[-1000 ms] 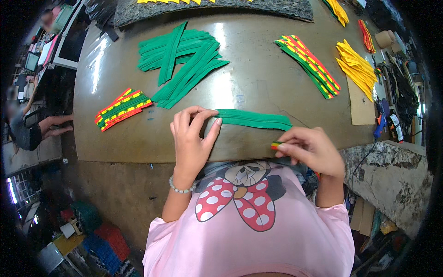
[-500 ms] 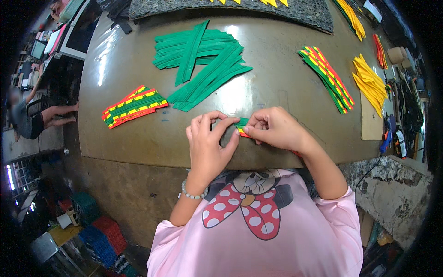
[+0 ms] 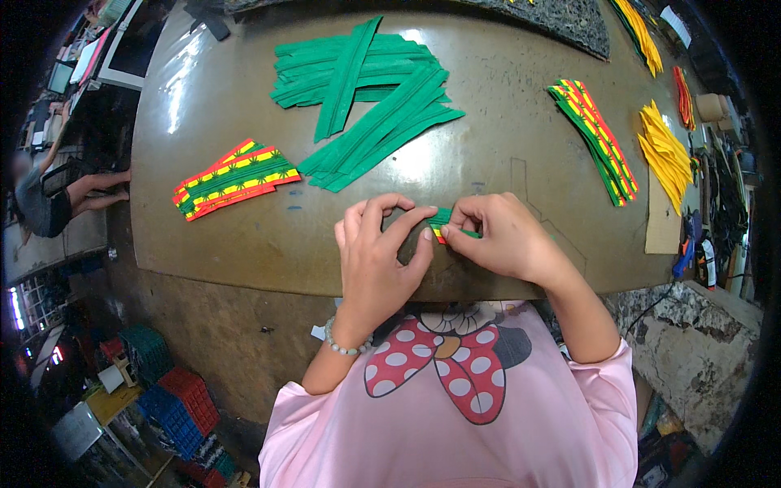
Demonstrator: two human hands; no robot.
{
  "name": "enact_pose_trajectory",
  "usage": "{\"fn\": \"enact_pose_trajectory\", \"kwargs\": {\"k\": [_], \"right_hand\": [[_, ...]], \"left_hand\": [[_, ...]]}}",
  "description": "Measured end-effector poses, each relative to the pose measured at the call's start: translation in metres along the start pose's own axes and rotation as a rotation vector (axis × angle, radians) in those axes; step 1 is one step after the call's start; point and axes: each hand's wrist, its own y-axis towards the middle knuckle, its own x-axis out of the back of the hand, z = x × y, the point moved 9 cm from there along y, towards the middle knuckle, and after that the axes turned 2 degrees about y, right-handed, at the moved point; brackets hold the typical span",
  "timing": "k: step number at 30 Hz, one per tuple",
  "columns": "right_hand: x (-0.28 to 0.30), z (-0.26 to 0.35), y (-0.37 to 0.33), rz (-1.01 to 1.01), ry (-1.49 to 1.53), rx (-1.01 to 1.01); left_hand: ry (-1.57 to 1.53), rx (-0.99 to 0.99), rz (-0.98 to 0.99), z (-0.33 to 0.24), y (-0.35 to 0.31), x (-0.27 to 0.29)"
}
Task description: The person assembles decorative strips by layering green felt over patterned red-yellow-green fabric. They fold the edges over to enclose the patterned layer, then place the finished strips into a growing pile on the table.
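Observation:
A short strip in green, yellow and red lies at the table's near edge, mostly covered by my fingers. My left hand pinches its left end, with thumb and forefinger curved round. At its right end my right hand is closed, thumb against bent forefinger. A bit of green strip shows under the right fingertips; the rest is hidden by that hand. Left of my hands lies a small stack of leaf-printed striped strips. Beyond it is a pile of long green strips, like zipper tape.
More striped strips lie to the right, beside a yellow bundle and a piece of cardboard. A grey felt-like board lies at the far side. At far left sits another person. Crates stand on the floor.
The whole view has shifted slightly, with the table's contents higher in it. Both hands stay at the small strip; a green bit now shows below the right fingertips.

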Motion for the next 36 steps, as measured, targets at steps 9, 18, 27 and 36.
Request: {"fn": "enact_pose_trajectory", "kwargs": {"k": [9,18,27,36], "right_hand": [[0.001,-0.001,-0.001,-0.032,-0.028,-0.034],[0.018,-0.001,-0.045,-0.301,-0.267,-0.106],[0.022,-0.032,-0.062,-0.357,-0.167,-0.202],[0.021,-0.030,-0.064,-0.385,-0.174,-0.174]], "left_hand": [[-0.026,0.049,-0.004,0.002,0.001,-0.001],[0.002,0.059,-0.030,-0.002,0.002,-0.004],[0.020,0.003,0.049,-0.004,0.001,-0.007],[0.059,-0.012,0.068,-0.004,0.000,-0.009]]}}
